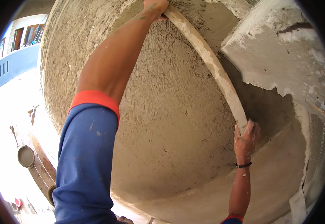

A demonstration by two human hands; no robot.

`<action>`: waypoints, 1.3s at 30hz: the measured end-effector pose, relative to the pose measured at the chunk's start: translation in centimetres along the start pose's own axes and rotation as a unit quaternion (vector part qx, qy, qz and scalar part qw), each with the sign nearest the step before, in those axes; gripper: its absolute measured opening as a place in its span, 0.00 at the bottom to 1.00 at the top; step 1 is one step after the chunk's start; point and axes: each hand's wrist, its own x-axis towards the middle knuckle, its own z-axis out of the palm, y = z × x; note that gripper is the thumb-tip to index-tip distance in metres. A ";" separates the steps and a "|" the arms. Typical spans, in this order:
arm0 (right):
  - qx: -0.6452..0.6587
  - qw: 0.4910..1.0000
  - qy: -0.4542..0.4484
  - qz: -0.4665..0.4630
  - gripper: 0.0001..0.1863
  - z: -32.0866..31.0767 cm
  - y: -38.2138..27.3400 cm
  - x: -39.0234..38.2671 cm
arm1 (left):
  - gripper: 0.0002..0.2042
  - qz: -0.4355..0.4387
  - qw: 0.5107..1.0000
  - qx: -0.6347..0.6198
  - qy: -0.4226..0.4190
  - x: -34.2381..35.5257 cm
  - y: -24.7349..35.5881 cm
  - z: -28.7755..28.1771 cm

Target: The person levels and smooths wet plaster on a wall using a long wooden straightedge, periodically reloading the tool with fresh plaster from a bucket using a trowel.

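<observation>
A long, mortar-smeared screed board [211, 61] lies slantwise across the wet plaster wall [162, 93]; the fisheye view bends it into a curve. My left hand [156, 8], at the top edge of the view, is closed around its upper end, with part of the hand cut off. At the board's lower right end, my right hand [246, 137] grips it, fingers wrapped round and spotted with plaster. Rough, ridged plaster covers the middle of the wall, and a smoother, darker patch shows right of the board.
At the upper right a broken concrete ledge [278, 48] juts out near the board. Far below on the left, a round mortar pan [26, 156] rests by wooden planks [43, 171]. A blue wall [16, 67] stands beyond, at far left.
</observation>
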 end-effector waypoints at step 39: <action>0.228 0.670 0.093 -0.700 0.18 -31.2 -36.0 -6.6 | 0.34 0.046 0.765 -0.312 0.561 -62.8 -14.0 -58.6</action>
